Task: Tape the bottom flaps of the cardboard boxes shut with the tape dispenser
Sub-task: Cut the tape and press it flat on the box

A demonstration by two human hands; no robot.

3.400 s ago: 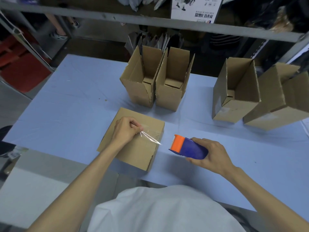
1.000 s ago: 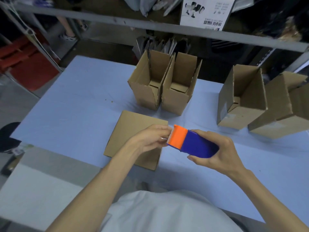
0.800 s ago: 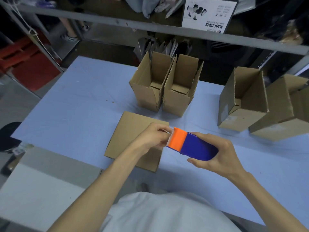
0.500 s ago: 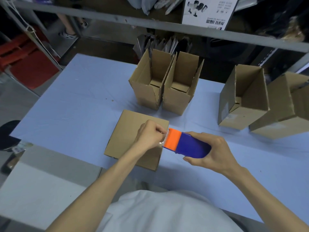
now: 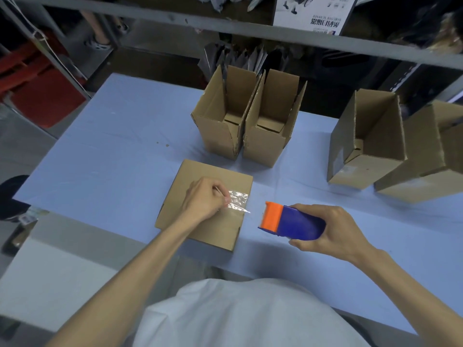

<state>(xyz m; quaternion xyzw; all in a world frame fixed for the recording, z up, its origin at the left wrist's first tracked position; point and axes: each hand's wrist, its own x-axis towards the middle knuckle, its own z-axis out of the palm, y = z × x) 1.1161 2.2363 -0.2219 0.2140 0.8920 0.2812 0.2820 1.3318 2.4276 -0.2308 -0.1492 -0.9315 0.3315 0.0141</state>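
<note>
Tape [image 5: 238, 199] stretches from your left hand [image 5: 206, 199], which pinches its end down on the upturned box [image 5: 220, 230] to anchor it. Your right hand [image 5: 333, 234] clasps the tape dispenser [image 5: 292, 222] at the box's 3 o'clock, likely held off the edge so the tape runs taut.

Your one camera sits on your head and faces forward and down across the pale blue table [image 5: 112, 151], wide-angled. Your white shirt [image 5: 238, 314] fills the near bottom edge, right under the lens. Both forearms run up from there to your left hand [image 5: 204, 199] and right hand [image 5: 333, 234], close at centre. The grey metal shelf rail [image 5: 175, 20] crosses the far top, with grey floor [image 5: 20, 151] showing at left. The table's right side runs out of frame.
</note>
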